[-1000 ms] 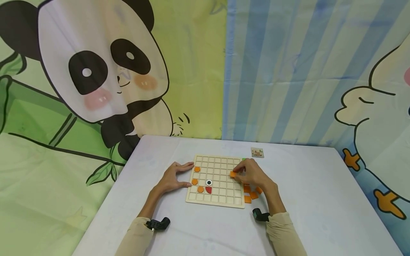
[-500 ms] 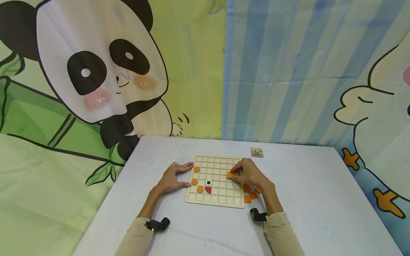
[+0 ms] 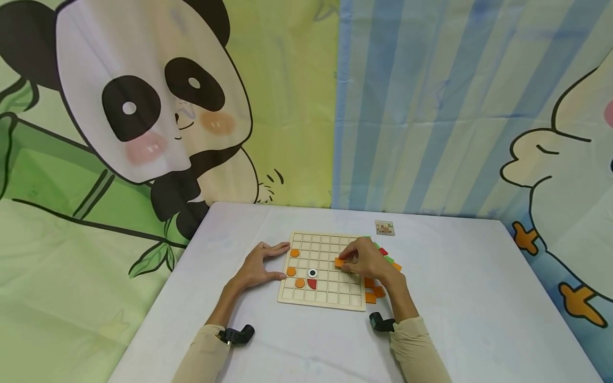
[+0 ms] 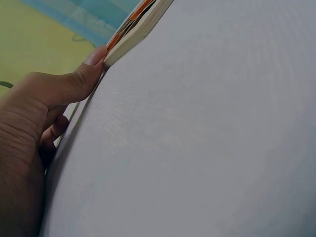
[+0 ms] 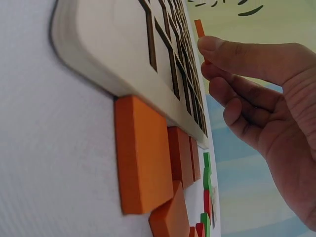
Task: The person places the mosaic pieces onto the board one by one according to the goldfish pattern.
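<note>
A pale wooden grid board [image 3: 330, 305] lies on the white table. My right hand [image 3: 366, 260] pinches an orange tile [image 3: 339, 263] between thumb and fingers, over the right part of the grid. That tile [image 5: 199, 28] shows as a thin upright edge beside the thumb in the right wrist view. Against the board's left edge, my left hand [image 3: 254, 266] rests with thumb and forefinger spread apart. Its thumb [image 4: 91, 66] touches the board's corner in the left wrist view. On the grid sit orange round pieces [image 3: 299, 283], a white piece with a black dot [image 3: 312, 273] and a red quarter-round piece [image 3: 312, 284].
Several orange tiles [image 5: 148, 158] lie along the board's right edge, some right against it. Green and red pieces [image 3: 383, 251] are scattered behind the right hand. A small patterned card [image 3: 384, 227] lies near the back of the table. Printed cloth hangs behind.
My right hand has moved left over the grid with the orange tile. Green and red pieces to its right have come into view. The left hand has stayed in place.
</note>
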A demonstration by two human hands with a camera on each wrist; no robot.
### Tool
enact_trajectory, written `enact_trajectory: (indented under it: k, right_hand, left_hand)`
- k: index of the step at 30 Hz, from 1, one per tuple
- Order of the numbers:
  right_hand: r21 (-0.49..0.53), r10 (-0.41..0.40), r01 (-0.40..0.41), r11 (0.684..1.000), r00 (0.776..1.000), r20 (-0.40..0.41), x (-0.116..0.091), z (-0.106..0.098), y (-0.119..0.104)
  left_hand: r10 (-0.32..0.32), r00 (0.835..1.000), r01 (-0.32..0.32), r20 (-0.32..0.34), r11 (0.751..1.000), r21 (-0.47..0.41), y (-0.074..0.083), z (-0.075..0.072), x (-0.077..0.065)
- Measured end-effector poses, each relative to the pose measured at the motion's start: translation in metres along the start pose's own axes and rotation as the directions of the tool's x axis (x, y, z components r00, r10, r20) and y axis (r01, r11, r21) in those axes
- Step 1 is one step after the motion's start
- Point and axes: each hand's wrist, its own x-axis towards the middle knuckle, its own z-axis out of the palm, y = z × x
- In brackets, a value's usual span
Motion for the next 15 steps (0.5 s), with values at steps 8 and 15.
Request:
enact_trajectory:
  k: [8, 15]
  right_hand:
    - [0.008, 0.002, -0.002, 1.000, 1.000, 0.017, 0.005, 0.005, -0.002]
    - [0.011, -0.033, 0.032, 0.999, 0.999, 0.017, 0.009, 0.011, -0.003]
  left_hand:
    - [-0.006, 1.000, 0.006, -0.002, 1.000, -0.002, 0.000, 0.000, 0.001]
    - [-0.004, 1.000, 0.004, -0.001, 1.000, -0.001, -0.002, 0.000, 0.001]
